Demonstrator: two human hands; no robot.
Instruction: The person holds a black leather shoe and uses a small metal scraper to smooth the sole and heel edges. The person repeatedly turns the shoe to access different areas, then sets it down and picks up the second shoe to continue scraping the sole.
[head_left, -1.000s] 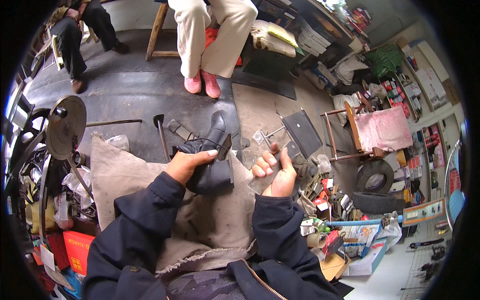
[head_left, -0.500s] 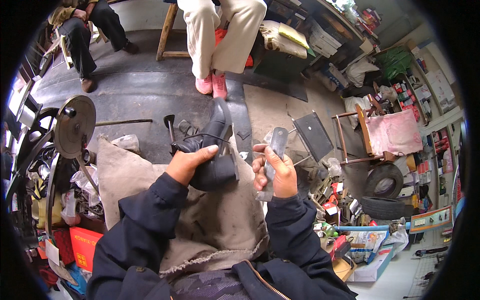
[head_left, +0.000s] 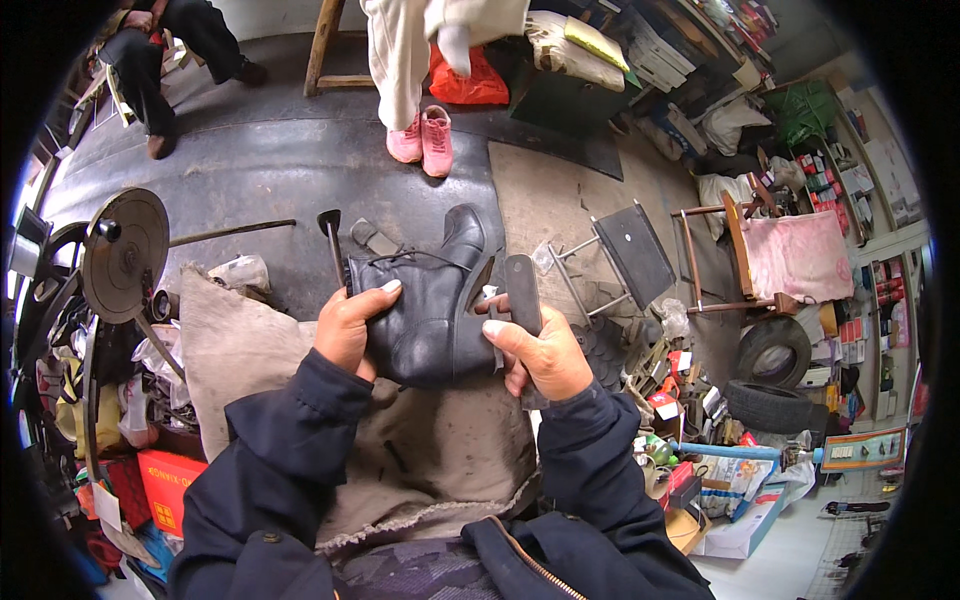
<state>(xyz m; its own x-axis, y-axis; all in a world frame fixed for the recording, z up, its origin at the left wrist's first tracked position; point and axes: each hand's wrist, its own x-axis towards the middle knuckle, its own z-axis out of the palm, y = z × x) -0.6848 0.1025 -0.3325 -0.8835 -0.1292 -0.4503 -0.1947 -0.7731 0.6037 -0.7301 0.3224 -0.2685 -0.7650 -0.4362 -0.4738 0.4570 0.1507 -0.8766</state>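
A black lace-up ankle boot (head_left: 425,325) lies sideways over my lap, its toe pointing away and its sole toward the right. My left hand (head_left: 345,332) grips the shaft, thumb on top. In my right hand (head_left: 556,358) is a flat grey metal strip (head_left: 523,290) with a rounded upper end, like a cobbler's knife. The right thumb reaches to the boot's heel; whether the strip's lower end touches the boot is hidden by my fingers. Under the boot, a stained beige cloth (head_left: 440,440) covers my lap.
A machine with a round wheel (head_left: 125,255) stands at the left. Ahead are pink shoes (head_left: 436,142) and a seated person's pale trousers (head_left: 395,60). A black folding stool (head_left: 635,258), a wooden chair (head_left: 735,255), tyres (head_left: 768,410) and piled shoe parts are on the right.
The boot has turned from upright onto its side, sole rightward. My right hand has moved left to its heel with the metal strip. The seated person has lifted one foot out of a pink shoe.
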